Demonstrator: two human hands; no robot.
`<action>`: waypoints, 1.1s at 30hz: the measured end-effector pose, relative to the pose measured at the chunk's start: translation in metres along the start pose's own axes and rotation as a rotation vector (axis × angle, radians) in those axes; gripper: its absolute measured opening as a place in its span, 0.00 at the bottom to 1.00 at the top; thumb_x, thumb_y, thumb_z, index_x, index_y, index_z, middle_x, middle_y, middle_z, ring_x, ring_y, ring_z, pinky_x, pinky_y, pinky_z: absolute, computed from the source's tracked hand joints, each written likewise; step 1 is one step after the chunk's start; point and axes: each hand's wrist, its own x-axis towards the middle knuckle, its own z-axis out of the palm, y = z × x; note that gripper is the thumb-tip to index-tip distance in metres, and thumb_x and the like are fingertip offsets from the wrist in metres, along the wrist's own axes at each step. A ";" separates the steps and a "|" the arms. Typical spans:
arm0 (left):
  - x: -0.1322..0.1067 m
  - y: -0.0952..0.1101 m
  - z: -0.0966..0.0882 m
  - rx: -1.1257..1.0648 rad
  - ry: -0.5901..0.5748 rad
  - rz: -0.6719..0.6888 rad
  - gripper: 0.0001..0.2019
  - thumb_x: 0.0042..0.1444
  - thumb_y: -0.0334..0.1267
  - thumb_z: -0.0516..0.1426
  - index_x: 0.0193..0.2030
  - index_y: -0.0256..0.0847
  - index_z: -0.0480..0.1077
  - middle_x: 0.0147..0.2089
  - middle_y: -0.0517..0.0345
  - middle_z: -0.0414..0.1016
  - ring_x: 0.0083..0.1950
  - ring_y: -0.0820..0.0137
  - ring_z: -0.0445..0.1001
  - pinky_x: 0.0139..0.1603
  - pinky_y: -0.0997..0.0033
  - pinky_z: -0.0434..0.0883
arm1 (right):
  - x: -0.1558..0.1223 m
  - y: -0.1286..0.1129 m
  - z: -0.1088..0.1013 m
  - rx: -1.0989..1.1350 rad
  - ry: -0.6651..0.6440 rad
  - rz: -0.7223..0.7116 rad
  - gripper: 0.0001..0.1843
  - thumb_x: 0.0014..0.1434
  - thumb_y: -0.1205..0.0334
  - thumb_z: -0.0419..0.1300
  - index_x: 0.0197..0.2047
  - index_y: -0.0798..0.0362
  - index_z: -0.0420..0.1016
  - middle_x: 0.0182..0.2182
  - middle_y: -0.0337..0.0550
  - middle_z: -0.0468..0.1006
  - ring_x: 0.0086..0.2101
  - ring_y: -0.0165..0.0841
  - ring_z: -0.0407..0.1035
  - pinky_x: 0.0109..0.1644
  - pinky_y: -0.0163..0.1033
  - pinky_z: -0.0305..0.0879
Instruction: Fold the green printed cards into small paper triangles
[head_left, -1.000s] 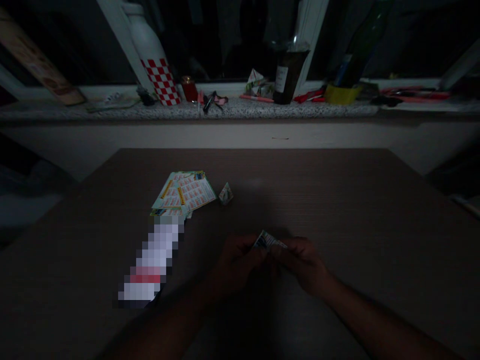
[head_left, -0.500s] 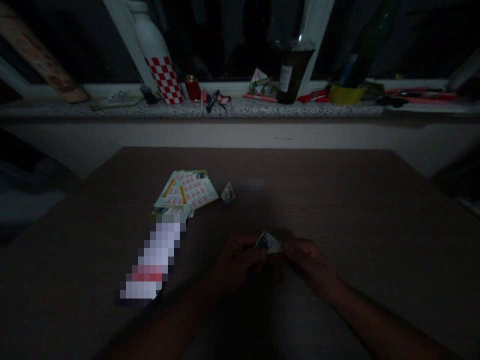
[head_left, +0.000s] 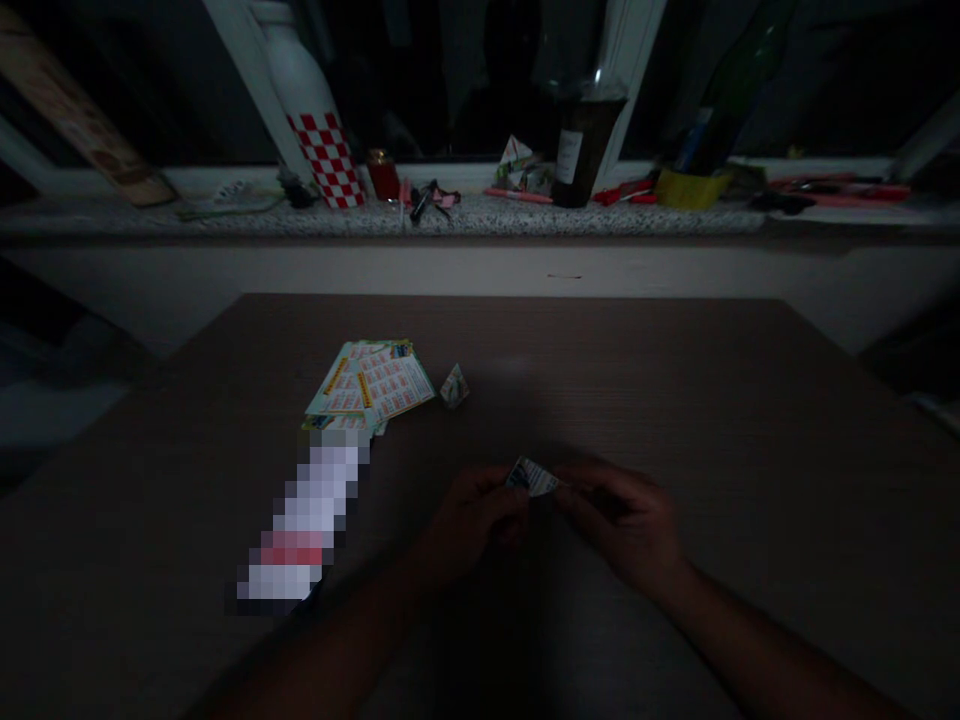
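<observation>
A small folded paper piece (head_left: 535, 478), printed and roughly triangular, is held between my hands above the near middle of the table. My left hand (head_left: 480, 515) pinches its left side between thumb and fingers. At its right corner, the thumb and fingertips of my right hand (head_left: 626, 515) close on the paper. Beyond my hands stands another small folded paper piece (head_left: 454, 387). To its left lies a loose stack of printed paper sheets (head_left: 394, 383). Dim light hides the exact folds and the undersides of my fingers.
A blurred-out, bright long object (head_left: 304, 520) lies left of my hands on the wooden table (head_left: 675, 380). Along the granite sill (head_left: 480, 220) stand a red-checked white bottle (head_left: 322, 140), a small red jar (head_left: 383, 176), a dark labelled cup (head_left: 581, 150) and a green bottle (head_left: 731, 100).
My right hand has turned and its fingers have shifted on the paper's right corner. The paper and my left hand have moved very slightly left. Things on the table stay put.
</observation>
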 end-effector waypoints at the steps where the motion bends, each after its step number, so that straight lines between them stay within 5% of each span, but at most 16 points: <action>1: -0.001 0.002 0.001 0.054 0.024 0.036 0.13 0.55 0.45 0.56 0.28 0.36 0.68 0.20 0.64 0.61 0.21 0.77 0.58 0.23 0.76 0.57 | 0.001 0.000 0.000 -0.006 0.011 0.001 0.05 0.56 0.63 0.64 0.38 0.49 0.80 0.31 0.43 0.81 0.30 0.33 0.75 0.34 0.37 0.72; 7: -0.009 0.010 0.000 0.538 0.270 0.347 0.19 0.57 0.38 0.58 0.55 0.42 0.63 0.43 0.54 0.74 0.41 0.69 0.73 0.40 0.72 0.69 | 0.003 0.000 -0.001 -0.042 0.091 0.047 0.05 0.56 0.61 0.64 0.37 0.50 0.80 0.27 0.42 0.80 0.27 0.32 0.73 0.31 0.37 0.71; 13: -0.008 0.010 -0.003 0.858 0.214 0.464 0.13 0.59 0.36 0.54 0.50 0.40 0.72 0.45 0.51 0.78 0.44 0.65 0.76 0.45 0.67 0.70 | 0.003 0.004 0.002 0.022 0.099 0.089 0.07 0.55 0.61 0.65 0.39 0.50 0.79 0.27 0.41 0.80 0.27 0.31 0.72 0.31 0.36 0.70; 33: -0.005 0.001 0.002 0.960 0.283 0.585 0.12 0.59 0.36 0.55 0.48 0.37 0.74 0.44 0.48 0.77 0.43 0.66 0.76 0.44 0.69 0.72 | 0.006 -0.001 0.005 -0.183 -0.021 0.078 0.08 0.54 0.66 0.60 0.40 0.51 0.74 0.29 0.41 0.79 0.27 0.31 0.73 0.31 0.34 0.69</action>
